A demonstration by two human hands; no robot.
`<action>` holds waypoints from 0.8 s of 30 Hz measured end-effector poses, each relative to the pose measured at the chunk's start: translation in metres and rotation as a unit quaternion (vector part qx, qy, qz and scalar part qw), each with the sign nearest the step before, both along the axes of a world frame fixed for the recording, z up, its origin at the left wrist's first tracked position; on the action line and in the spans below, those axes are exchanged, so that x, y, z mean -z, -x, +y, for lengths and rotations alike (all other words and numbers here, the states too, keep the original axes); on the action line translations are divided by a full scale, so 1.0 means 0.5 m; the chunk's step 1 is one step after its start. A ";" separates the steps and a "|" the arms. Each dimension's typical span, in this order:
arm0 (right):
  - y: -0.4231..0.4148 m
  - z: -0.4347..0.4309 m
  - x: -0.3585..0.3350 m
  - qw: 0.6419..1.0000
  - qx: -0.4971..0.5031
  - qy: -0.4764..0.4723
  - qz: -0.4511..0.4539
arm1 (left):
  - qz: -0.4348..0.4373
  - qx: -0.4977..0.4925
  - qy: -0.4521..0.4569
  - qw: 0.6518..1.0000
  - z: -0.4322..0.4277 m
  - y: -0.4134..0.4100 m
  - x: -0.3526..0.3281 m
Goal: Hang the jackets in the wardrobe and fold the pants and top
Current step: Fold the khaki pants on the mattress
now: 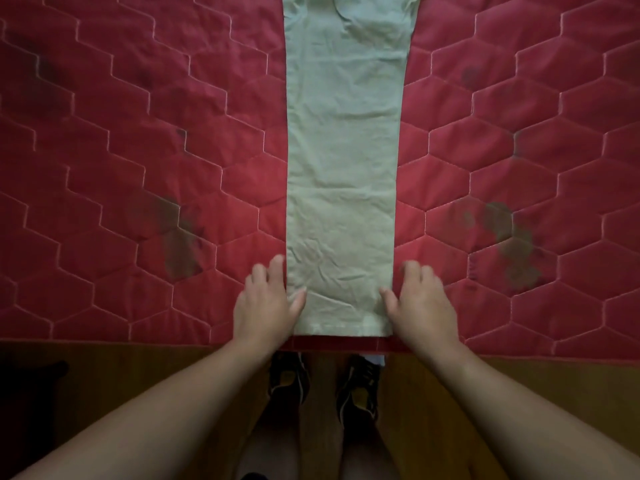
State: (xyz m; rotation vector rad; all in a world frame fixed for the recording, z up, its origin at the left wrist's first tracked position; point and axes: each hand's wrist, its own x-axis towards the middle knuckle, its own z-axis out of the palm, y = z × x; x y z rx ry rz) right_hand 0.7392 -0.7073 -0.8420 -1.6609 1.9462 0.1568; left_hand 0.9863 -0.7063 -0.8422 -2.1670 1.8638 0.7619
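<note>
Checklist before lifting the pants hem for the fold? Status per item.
1. Pants flat on mattress, legs stacked: ok.
2. Hem roughly square to mattress edge: ok.
3. Left hand at left hem corner, thumb on cloth: ok.
4. Right hand at right hem corner, thumb on cloth: ok.
5. Either hand actually pinching fabric: cannot tell.
6. Creases near hem smoothed: not ok.
</note>
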 end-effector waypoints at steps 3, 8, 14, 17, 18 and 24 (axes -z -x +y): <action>-0.025 -0.075 0.011 0.998 -0.044 0.046 -0.010 | 0.026 0.056 0.095 0.994 -0.078 -0.003 0.021; -0.070 -0.208 0.067 0.979 -0.161 0.113 0.055 | -0.007 0.223 0.152 0.963 -0.233 0.026 0.093; -0.070 -0.233 0.152 0.974 -0.184 0.105 0.085 | -0.037 0.308 0.108 0.944 -0.286 -0.007 0.169; -0.058 -0.169 0.162 0.973 -0.184 0.113 0.084 | -0.027 0.287 0.125 0.949 -0.257 -0.006 0.167; -0.054 -0.144 0.160 0.972 -0.190 0.112 0.082 | -0.026 0.286 0.127 0.949 -0.232 -0.004 0.166; -0.020 0.017 0.140 0.957 -0.262 0.085 0.088 | 0.000 0.329 0.085 0.940 0.001 -0.014 0.144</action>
